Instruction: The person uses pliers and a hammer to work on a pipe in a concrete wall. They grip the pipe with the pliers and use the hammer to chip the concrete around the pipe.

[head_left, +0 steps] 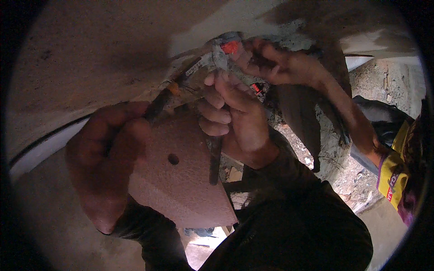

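My left hand is closed around the lower end of a dark rod-like tool with an orange band, slanting up and right toward the wall. To its right, my right hand has its fingers curled, thumb and fingertips up against a greyish piece; I cannot make out what it grips. A dark narrow bar shows below those fingers. Another person's hand reaches in from the right, its fingers beside a bright orange-red patch at the grey piece.
Behind my forearms is a pinkish board with a round hole. A brown, partly grey-smeared surface curves across the top. At right, rubble-strewn ground lies behind the other person's yellow-and-purple sleeve. A small red-and-black item sits between the hands.
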